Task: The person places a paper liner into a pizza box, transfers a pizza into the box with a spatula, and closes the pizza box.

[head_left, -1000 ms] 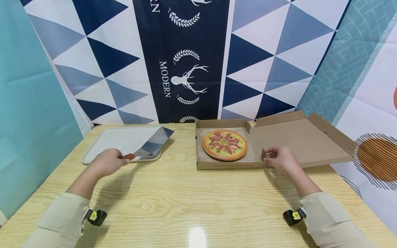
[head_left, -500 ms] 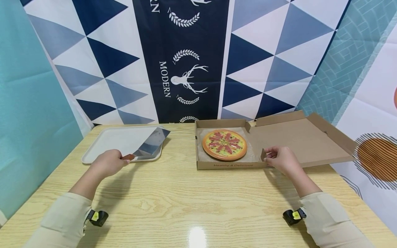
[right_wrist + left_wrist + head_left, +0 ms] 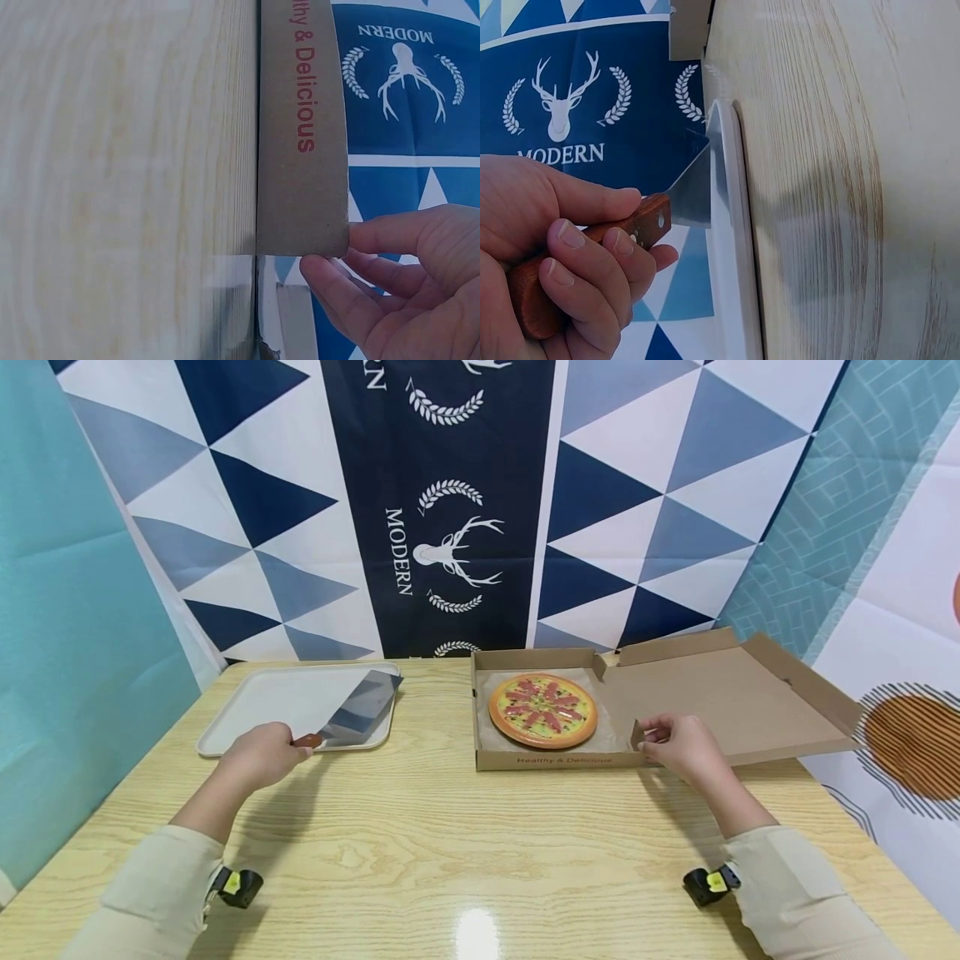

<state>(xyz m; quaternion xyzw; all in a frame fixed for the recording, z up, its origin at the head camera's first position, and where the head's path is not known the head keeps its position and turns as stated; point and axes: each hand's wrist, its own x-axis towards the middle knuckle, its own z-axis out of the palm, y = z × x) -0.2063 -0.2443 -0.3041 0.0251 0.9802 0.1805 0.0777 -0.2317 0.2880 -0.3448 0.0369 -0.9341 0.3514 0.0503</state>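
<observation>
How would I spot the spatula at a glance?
On the wooden table, look left to the white tray. Over the tray's right end slants the spatula, brown handle in the left hand; unlike the tray, its blade is shiny metal.

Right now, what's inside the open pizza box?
The pizza box holds a round pizza topped with reddish strips, on a pale liner. The pizza covers part of the liner; whatever is under either cannot be seen.

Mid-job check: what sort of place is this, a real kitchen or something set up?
Probably a staged recording corner rather than a working kitchen: creased printed sheets hang around the wood-grain table, a black device sits at each wrist, and a pizza lies in an open box.
</observation>
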